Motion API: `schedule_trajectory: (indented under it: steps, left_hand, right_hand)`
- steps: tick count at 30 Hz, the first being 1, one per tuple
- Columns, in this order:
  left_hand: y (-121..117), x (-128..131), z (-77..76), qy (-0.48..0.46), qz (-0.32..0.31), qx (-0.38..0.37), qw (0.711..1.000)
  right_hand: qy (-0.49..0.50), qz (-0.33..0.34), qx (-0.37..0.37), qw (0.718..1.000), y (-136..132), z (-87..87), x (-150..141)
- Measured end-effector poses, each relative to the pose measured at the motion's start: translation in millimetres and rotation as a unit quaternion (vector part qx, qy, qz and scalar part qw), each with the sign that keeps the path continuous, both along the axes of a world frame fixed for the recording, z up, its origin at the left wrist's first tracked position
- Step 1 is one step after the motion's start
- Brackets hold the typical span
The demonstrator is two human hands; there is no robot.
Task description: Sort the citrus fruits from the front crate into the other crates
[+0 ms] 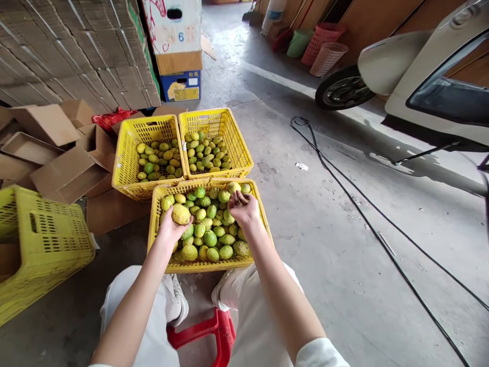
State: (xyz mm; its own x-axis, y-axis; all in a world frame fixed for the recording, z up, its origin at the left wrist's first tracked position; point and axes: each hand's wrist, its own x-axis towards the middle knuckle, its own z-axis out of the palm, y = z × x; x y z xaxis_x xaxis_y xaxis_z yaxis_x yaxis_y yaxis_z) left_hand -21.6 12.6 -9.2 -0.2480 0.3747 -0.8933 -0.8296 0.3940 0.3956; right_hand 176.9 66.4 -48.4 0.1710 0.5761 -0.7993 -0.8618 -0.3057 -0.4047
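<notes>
My left hand point(173, 224) is closed round a large yellow lemon point(181, 214), raised above the left part of the front crate. My right hand point(244, 206) hovers over the same crate's right side, palm turned up and fingers loosely bent, and I see no fruit in it. Just beyond its fingertips is a yellowish lemon point(234, 187); whether they touch is unclear. The front yellow crate point(206, 267) holds many green and yellow lemons point(211, 238). Behind it stand a left rear crate point(128, 153) and a right rear crate point(237, 140), both with smaller lemons inside.
A yellow crate point(57, 250) lies at the left near cardboard boxes point(72, 173). Stacked flattened cartons point(76, 56) rise behind. Below me is a red stool point(219, 331). A black cable point(367, 219) crosses the floor; a white scooter point(401, 66) stands at the right.
</notes>
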Motion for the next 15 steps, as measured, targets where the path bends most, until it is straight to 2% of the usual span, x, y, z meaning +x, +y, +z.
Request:
schedule_trajectory:
  steps: [3, 7, 10, 13, 15]
  left_hand:
    - [0, 2, -11.2, 0.005, -0.002, -0.03, 1.0]
    - [14, -9, -10.5, 0.033, 0.016, -0.015, 0.999]
    - [43, -27, 6.2, 0.049, 0.024, 0.021, 0.998]
    - [74, -50, 30.2, 0.065, 0.021, 0.098, 0.993]
    - [86, -67, 45.3, 0.107, 0.002, 0.229, 0.968]
  right_hand:
    - [0.002, -0.006, -0.021, 1.0, 0, -9.0, 6]
    - [0.02, -0.011, -0.015, 1.0, 1, 0.8, 9]
    - [0.034, -0.008, -0.018, 0.999, 2, 13.8, 9]
    - [0.04, -0.004, -0.025, 0.999, 1, 23.1, 10]
    - [0.043, -0.005, -0.03, 0.999, 1, 27.1, 11]
